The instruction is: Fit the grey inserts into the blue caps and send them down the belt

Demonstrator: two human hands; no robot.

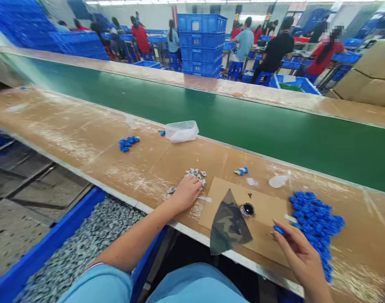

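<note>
My right hand [300,252] pinches a small blue plastic part [278,229] between thumb and fingers, over the right side of a cardboard sheet [271,206]. Just right of it lies a heap of similar blue parts [315,216]. My left hand [188,193] rests on a small pile of grey-white parts [197,173], fingers together and curled down; anything beneath the fingertips is hidden. Between my hands a small open jar with dark contents [247,209] stands on the cardboard. Beside the jar, a camouflage-patterned cloth piece [228,227] overhangs the table edge.
A green conveyor belt [211,109] runs behind the wooden table [78,134]. A clear plastic tray [181,131], a few blue parts [128,143] and two blue-and-white pieces [241,171] lie on it. Below left is a blue bin [62,223] of grey parts. People sit beyond stacked crates [201,44].
</note>
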